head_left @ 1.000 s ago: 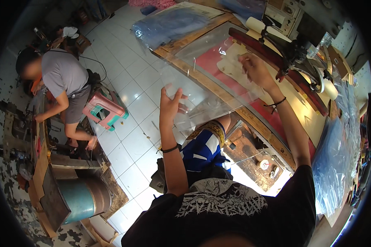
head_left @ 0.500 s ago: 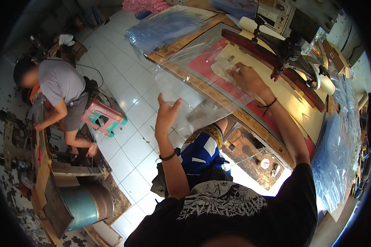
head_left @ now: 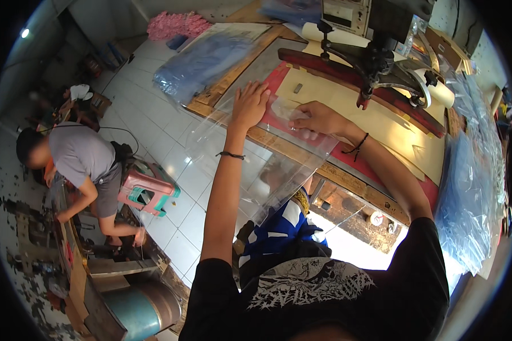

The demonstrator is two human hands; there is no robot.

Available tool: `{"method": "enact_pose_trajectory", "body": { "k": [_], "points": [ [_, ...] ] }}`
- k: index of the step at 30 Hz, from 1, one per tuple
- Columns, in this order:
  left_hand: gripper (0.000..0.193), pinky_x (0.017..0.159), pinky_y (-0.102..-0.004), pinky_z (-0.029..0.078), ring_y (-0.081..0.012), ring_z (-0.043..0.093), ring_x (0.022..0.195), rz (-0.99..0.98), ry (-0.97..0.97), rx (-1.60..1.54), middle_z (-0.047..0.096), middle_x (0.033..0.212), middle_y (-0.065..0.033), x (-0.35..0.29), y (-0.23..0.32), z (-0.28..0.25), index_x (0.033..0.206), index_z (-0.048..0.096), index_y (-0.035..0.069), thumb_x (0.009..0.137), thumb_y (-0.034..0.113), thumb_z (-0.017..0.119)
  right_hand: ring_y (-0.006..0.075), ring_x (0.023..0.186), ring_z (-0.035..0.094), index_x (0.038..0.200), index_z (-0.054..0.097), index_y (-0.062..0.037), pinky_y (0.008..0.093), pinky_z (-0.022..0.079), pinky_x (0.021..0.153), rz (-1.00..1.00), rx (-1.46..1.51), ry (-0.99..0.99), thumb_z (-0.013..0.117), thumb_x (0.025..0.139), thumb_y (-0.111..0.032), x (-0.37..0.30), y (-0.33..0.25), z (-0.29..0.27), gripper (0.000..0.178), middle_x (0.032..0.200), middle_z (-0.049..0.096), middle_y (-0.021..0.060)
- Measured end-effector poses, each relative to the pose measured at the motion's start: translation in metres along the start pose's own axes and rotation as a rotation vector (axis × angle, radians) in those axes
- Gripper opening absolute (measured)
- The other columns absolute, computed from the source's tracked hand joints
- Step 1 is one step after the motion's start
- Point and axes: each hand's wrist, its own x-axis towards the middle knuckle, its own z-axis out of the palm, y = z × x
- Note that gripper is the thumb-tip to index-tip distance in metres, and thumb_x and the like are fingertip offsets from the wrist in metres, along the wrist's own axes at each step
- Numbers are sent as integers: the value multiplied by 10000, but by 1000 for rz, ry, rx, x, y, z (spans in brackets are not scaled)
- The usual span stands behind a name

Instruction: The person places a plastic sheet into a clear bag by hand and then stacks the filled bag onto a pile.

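Head view is what I've got from my end, and the left hand (head_left: 251, 104) is lying palm down at the front of the workbench (head_left: 352, 179), fingers stretched out with slim gaps, over the red mat (head_left: 277, 78). The right hand (head_left: 322, 120) is just beside it, fingers curled, thumb close to the index finger. Looks pinch-like, but honestly I can't tell if it's clamped on anything or just touching.

The clear plastic sheet (head_left: 287, 162) is under and around both hands: part of it is on the bench, and the rest hangs past the wooden front edge, above the person's lap. It's so see-through that I can't trace its whole outline.

Behind the hands I can see a cream sheet (head_left: 384, 133) on the red mat, with a small grey block (head_left: 297, 88) on it. A long dark red bar (head_left: 350, 75) crosses above that, under a black metal bracket (head_left: 381, 69). There's bluish plastic film (head_left: 205, 65) piled at the bench's left end and more crinkly film (head_left: 466, 204) on the right. Off to the left, a co-worker (head_left: 85, 150) in grey bends forward near a pink and teal stool (head_left: 145, 190).
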Motion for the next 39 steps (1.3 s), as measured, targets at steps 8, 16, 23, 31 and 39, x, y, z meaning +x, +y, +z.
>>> {"method": "enact_pose_trajectory", "body": {
  "k": [8,16,23,31,39],
  "points": [
    [437,1162,-545,191,-348,402,1376,17,64,-71,524,1426,-122,0,12,3,1293,618,185,1013,451,412,128,778,678,1316,511,68,259,573,696,-146,266,-7,642,959,-174,25,31,10,450,1024,682,98],
    [434,1160,-539,192,-335,409,1371,18,65,-143,542,1409,-126,3,15,0,1245,661,206,971,492,484,231,1170,601,1369,417,102,306,495,1002,-236,358,-120,642,936,-110,43,34,12,532,1328,569,241],
    [434,1146,-501,238,-290,459,1329,43,92,-81,544,1408,-113,2,8,3,1240,671,215,940,499,535,216,905,698,1385,369,113,316,559,788,28,-110,-117,635,943,-159,10,-1,4,583,1026,693,222],
    [453,1156,-501,236,-297,442,1350,39,93,-113,535,1421,-116,4,9,6,1232,678,209,927,512,538,370,748,680,1390,314,135,430,529,700,102,-907,-117,557,972,-439,-34,-21,21,751,835,666,261],
    [367,1065,-454,314,-272,516,1252,165,70,-218,600,1317,-107,1,4,-5,1048,727,179,866,490,657,363,998,647,1385,366,116,425,548,805,-44,-1185,-98,612,915,-500,-48,-30,26,813,1056,635,246]
  ]
}}
